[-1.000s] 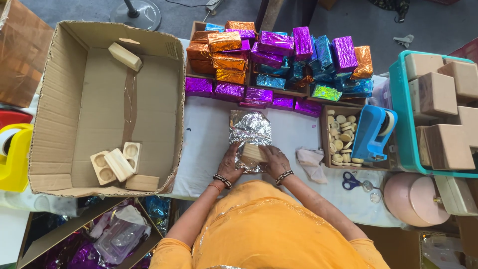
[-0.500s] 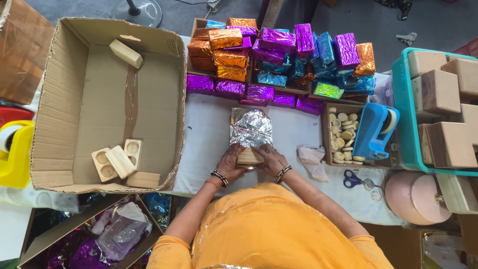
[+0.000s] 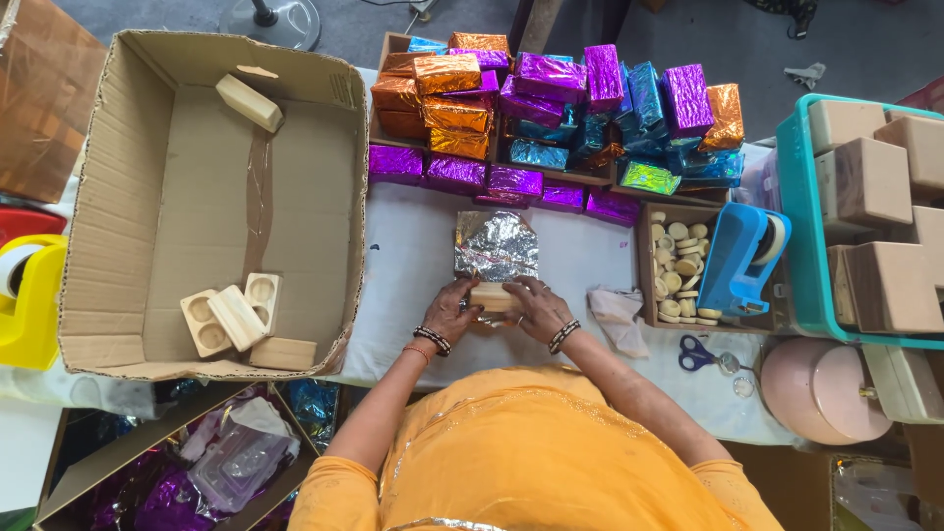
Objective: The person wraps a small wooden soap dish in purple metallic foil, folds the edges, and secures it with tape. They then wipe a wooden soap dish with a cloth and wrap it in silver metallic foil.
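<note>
Overhead view of a wrapping table. Left hand [image 3: 450, 308] and right hand [image 3: 536, 305] both clasp a small wooden block [image 3: 492, 296] at the near edge of a silver foil sheet [image 3: 496, 245] lying on the white cloth [image 3: 413, 265]. Wrapped blocks [image 3: 551, 108] are stacked beyond; a carton [image 3: 147, 197] stands to the left, a blue tape dispenser [image 3: 739, 258] to the right.

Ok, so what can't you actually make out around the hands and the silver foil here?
Head view, the only one:
- Underside of the small pale wooden block: covered by the left hand and right hand.
- Fingertip grip: too small to tell.
- What lies beneath the crinkled silver foil sheet: hidden by the foil.
- The person's lap: hidden by the orange garment.
</note>
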